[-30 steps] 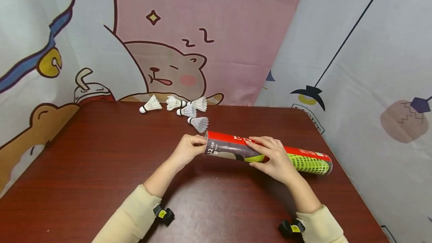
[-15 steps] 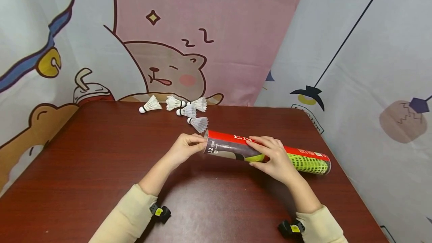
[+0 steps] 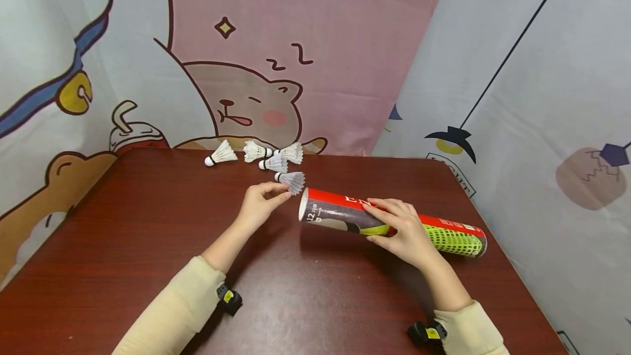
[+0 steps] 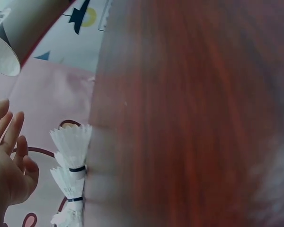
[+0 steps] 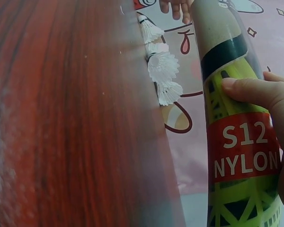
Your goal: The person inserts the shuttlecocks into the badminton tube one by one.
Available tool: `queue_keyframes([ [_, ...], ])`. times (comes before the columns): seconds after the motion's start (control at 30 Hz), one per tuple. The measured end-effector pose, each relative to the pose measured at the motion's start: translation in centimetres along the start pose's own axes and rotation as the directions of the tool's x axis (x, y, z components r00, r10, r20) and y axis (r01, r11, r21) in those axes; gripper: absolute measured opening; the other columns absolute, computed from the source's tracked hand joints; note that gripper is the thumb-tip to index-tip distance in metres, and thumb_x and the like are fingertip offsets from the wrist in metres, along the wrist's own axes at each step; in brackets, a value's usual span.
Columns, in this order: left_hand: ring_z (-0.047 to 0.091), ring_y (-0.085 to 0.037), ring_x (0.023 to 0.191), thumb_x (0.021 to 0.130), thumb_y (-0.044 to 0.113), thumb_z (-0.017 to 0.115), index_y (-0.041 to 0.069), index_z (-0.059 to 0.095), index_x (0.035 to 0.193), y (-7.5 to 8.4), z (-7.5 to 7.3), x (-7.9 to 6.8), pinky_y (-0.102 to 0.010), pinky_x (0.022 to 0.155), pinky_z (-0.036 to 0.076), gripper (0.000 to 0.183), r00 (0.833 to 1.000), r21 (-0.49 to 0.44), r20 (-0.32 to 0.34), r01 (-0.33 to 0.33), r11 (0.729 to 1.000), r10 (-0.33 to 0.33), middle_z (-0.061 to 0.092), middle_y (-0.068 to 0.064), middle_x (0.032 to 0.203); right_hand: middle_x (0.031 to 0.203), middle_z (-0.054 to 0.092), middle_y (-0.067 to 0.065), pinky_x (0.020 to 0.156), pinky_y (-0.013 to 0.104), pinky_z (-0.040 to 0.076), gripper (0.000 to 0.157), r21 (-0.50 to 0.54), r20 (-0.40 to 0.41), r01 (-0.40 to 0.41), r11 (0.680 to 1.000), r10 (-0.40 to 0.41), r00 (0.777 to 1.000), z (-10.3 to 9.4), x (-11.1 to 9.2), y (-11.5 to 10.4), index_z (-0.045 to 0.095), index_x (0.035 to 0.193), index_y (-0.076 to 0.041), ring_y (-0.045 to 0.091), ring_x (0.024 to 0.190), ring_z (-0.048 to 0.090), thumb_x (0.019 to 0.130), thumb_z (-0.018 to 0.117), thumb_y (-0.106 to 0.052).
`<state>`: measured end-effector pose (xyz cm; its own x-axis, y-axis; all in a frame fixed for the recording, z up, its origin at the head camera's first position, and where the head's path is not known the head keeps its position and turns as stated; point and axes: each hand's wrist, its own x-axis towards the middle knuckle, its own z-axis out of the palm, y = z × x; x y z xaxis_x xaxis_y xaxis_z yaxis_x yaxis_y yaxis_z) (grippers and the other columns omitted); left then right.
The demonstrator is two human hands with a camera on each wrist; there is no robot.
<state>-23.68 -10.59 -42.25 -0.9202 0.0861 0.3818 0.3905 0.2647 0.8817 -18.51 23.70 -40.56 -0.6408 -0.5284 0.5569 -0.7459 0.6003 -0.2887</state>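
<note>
Almost crosswise, the tube (image 3: 345,217), pale end (image 3: 303,205) leftward, right hand (image 3: 403,230) curled round it, left hand (image 3: 257,205) loose-fingered

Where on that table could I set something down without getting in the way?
Bare tabletop lies left of the left sleeve, and between it and the right sleeve. Another free patch sits between the tube and the back edge, right of the shuttlecocks. It's crowded beyond the left hand, where they bunch.
</note>
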Motion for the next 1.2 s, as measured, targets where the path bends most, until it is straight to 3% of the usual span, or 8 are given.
queue_keyframes([
  [0.2, 0.06, -0.021, 0.073, 0.08, 0.005, 0.077, -0.002, 0.073, 0.101, -1.5, 0.6, 1.1, -0.028, 0.066, 0.047, 0.023, 0.998, 0.079, -0.059, -0.027, 0.996, 0.032, 0.071, -0.01, 0.087, 0.133, 0.055, 0.004, 0.092, 0.046, 0.031, 0.077, 0.0, 0.003, -0.009, 1.0, 0.009, 1.0, 0.0, -0.1, 0.1, 0.058, 0.135, -0.02, 0.023, 0.118, 0.046, 0.064, 0.09, -0.016],
  [0.47, 0.062, -0.028, 0.072, 0.075, 0.005, 0.08, -0.005, 0.071, 0.104, -3.0, 1.6, 2.7, -0.045, 0.072, 0.049, 0.032, 0.991, 0.178, -0.083, -0.093, 0.98, 0.109, 0.067, -0.016, 0.083, 0.133, 0.055, 0.005, 0.092, 0.046, 0.031, 0.078, -0.009, 0.003, -0.01, 1.0, 0.01, 1.0, 0.0, -0.1, 0.1, 0.057, 0.135, -0.021, 0.023, 0.118, 0.046, 0.064, 0.09, -0.016],
  [0.8, 0.062, -0.036, 0.076, 0.073, 0.012, 0.083, -0.003, 0.071, 0.104, -3.8, 2.7, 3.5, -0.041, 0.072, 0.048, 0.036, 0.987, 0.252, -0.136, -0.053, 0.966, 0.089, 0.065, -0.018, 0.083, 0.133, 0.055, 0.004, 0.093, 0.047, 0.031, 0.077, -0.009, 0.011, -0.016, 1.0, 0.016, 1.0, 0.0, -0.1, 0.0, 0.058, 0.135, -0.021, 0.023, 0.118, 0.045, 0.065, 0.09, -0.016],
  [1.2, 0.06, -0.03, 0.075, 0.072, 0.011, 0.085, 0.002, 0.074, 0.101, -4.9, 3.4, 4.0, -0.039, 0.071, 0.047, 0.033, 0.977, 0.284, -0.199, -0.017, 0.959, 0.076, 0.063, -0.014, 0.08, 0.133, 0.054, 0.003, 0.092, 0.046, 0.031, 0.077, -0.007, 0.015, -0.016, 1.0, 0.016, 1.0, 0.1, -0.1, 0.1, 0.058, 0.135, -0.021, 0.023, 0.118, 0.045, 0.065, 0.089, -0.017],
])
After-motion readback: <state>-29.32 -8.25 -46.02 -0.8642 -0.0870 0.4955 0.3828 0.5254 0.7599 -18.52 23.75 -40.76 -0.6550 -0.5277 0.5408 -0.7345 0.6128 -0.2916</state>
